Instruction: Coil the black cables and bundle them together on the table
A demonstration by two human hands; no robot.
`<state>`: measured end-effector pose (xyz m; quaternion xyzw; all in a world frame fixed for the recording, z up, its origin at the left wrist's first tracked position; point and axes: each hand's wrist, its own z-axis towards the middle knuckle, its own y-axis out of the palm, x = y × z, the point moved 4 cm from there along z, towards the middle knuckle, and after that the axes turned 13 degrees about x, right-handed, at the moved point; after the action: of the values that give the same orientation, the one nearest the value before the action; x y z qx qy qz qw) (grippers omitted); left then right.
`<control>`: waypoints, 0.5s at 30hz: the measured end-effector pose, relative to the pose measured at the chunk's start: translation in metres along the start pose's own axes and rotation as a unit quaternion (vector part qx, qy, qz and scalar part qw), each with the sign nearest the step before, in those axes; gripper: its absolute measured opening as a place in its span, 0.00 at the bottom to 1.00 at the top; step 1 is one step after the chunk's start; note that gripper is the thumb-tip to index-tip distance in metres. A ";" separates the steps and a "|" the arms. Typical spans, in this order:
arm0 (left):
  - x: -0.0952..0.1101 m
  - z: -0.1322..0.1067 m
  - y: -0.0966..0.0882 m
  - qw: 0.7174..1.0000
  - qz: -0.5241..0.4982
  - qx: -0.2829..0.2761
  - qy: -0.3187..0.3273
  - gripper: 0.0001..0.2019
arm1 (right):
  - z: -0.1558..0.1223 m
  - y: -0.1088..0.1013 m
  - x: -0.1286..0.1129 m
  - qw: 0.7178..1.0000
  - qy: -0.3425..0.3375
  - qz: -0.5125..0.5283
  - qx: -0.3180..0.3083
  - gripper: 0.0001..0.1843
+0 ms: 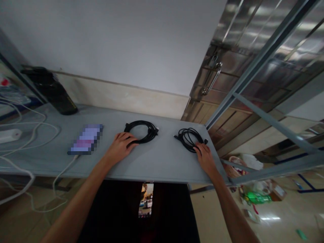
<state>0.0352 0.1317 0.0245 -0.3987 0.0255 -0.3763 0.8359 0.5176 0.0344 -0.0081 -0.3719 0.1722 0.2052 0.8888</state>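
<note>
Two coiled black cables lie on the grey shelf point(157, 165). My left hand point(122, 145) rests at the lower left of the larger coiled cable point(148, 137), its fingers curled over the loop. At the lower right of the smaller coiled cable point(186, 141), my right hand point(204, 153) has thumb and fingers on the loop. Both coils are flat on the shelf, and their plug ends stick out at the sides. The fingertips partly cover each cable.
Left of the coils lies a phone point(86, 139) with a white cord. Farther left are a black bottle point(54, 91) and a white power strip point(10, 135) with loose white cords. Another phone point(146, 199) is on my lap. A metal frame post point(227, 101) rises at right.
</note>
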 end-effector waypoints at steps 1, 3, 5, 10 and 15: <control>0.000 0.000 0.000 1.000 0.002 0.005 -0.002 0.13 | 0.001 -0.001 0.000 1.000 0.005 0.003 0.004 0.33; 0.001 0.000 -0.001 1.000 0.005 0.009 -0.003 0.14 | 0.003 -0.004 -0.003 1.000 0.019 0.011 0.014 0.35; 0.002 0.000 -0.001 1.000 0.006 0.010 -0.003 0.14 | 0.008 -0.007 -0.006 0.999 0.037 0.022 0.027 0.36; 0.002 -0.003 -0.002 1.000 0.003 0.007 0.000 0.14 | 0.049 -0.021 -0.016 0.990 0.099 0.069 0.070 0.36; -0.002 -0.005 0.000 1.000 0.000 0.003 -0.002 0.14 | 0.117 -0.042 -0.022 0.958 0.175 0.155 0.165 0.36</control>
<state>0.0319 0.1298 0.0206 -0.3969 0.0224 -0.3755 0.8372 0.5372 0.0876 0.1045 -0.2192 0.4119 0.2409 0.8510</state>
